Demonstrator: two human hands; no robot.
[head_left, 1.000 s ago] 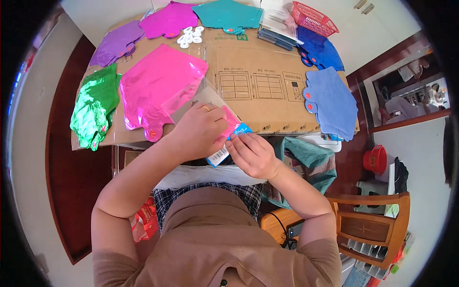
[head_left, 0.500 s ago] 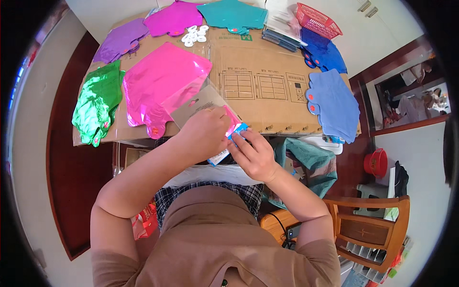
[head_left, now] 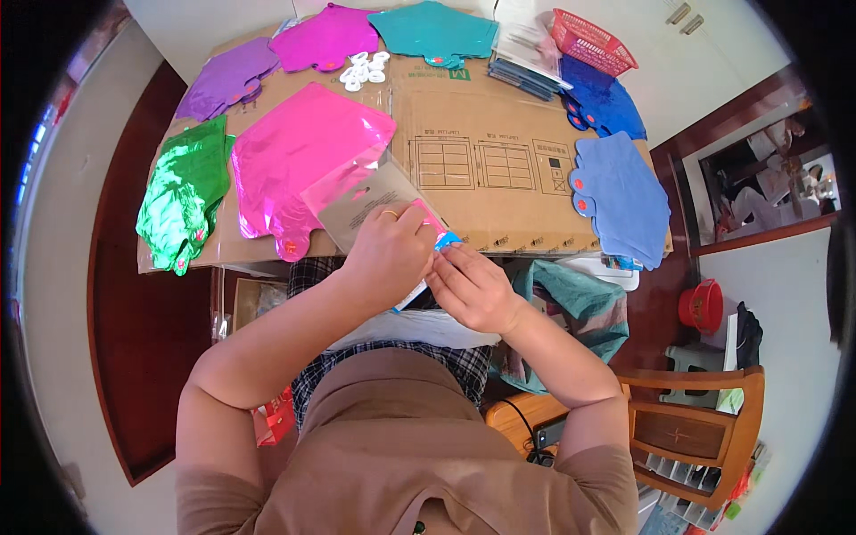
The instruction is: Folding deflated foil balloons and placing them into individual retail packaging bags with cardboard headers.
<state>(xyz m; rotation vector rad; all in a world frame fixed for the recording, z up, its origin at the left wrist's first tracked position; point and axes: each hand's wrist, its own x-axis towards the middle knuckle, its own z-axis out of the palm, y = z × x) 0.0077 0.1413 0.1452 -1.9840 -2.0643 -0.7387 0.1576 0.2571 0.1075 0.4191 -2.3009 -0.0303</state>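
Both hands are at the near edge of the cardboard surface, working on a flat clear plastic packet (head_left: pixel 343 203) with a grey printed backing and a hang hole. My left hand (head_left: pixel 390 252) is closed on its near end, the fingers curled over a pink and blue part. Fingertips of my right hand (head_left: pixel 477 291) pinch the blue corner from the other side. The fingers hide most of what lies between the two hands. Just beyond the packet lies a shiny pink flat foil balloon (head_left: pixel 308 156), partly overlapped by the clear plastic.
Flat foil balloons ring the cardboard (head_left: pixel 499 107): green (head_left: pixel 183 192), purple (head_left: pixel 227 78), magenta (head_left: pixel 325 37), teal (head_left: pixel 435 31), dark blue (head_left: pixel 606 102) and light blue (head_left: pixel 624 196). Small white pieces (head_left: pixel 364 71), stacked packets (head_left: pixel 526 67) and a pink basket (head_left: pixel 593 43) lie farther off. A wooden chair (head_left: pixel 695 432) stands right.
The left hand has shifted slightly right, closer to the right hand. The right fingers have drawn in tighter around the blue corner. The packet remains in nearly the same place.
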